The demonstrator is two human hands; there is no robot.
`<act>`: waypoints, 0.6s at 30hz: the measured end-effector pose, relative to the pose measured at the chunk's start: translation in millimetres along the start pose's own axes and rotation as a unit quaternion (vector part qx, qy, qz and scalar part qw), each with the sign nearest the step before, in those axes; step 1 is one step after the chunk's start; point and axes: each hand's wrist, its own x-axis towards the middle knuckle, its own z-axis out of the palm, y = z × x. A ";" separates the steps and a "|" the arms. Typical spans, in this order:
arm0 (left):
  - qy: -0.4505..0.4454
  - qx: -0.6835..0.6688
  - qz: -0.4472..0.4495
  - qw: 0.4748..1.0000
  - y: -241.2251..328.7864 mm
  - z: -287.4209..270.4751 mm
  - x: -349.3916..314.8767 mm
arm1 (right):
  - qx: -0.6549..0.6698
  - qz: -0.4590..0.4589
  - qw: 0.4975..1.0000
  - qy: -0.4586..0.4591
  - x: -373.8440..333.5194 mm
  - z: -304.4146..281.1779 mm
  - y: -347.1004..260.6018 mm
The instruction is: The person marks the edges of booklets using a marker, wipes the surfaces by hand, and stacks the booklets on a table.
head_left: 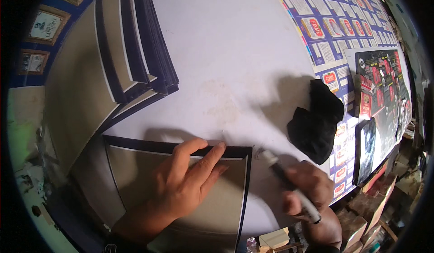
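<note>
A grey-brown board with a dark navy border [221, 189] lies on the white table sheet in front of me. My left hand [181, 180] rests on it with fingers stretched out, the fingertips pressing on the navy strip along its far edge. Just off the board's far right corner, my right hand [309, 185] is closed around a black marker with pale ends [282, 174]. One pale end points toward that corner, close to the sheet; the marker is slightly blurred. My left hand hides part of the board, and its near side runs out of the picture.
Similar navy-edged boards [129, 40] are stacked at the far left. A crumpled black cloth [316, 122] lies right of the marker. Beyond it are printed sheets [325, 31], a red and white small box [364, 97] and a dark phone-like slab [364, 151]. Cardboard pieces [361, 208] sit below the table's right edge.
</note>
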 end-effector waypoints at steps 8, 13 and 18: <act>0.038 0.068 -0.018 0.997 10.8 6.6 -4.0 | -0.078 -0.086 0.961 0.253 -46.6 -17.4 -16.5; 0.014 0.006 -0.061 0.998 11.2 8.3 6.3 | 0.006 0.255 0.919 0.302 -239.6 32.6 -84.3; -0.079 0.032 -0.056 0.995 13.8 -5.7 35.8 | 0.115 0.449 0.885 0.038 -311.4 101.0 -158.8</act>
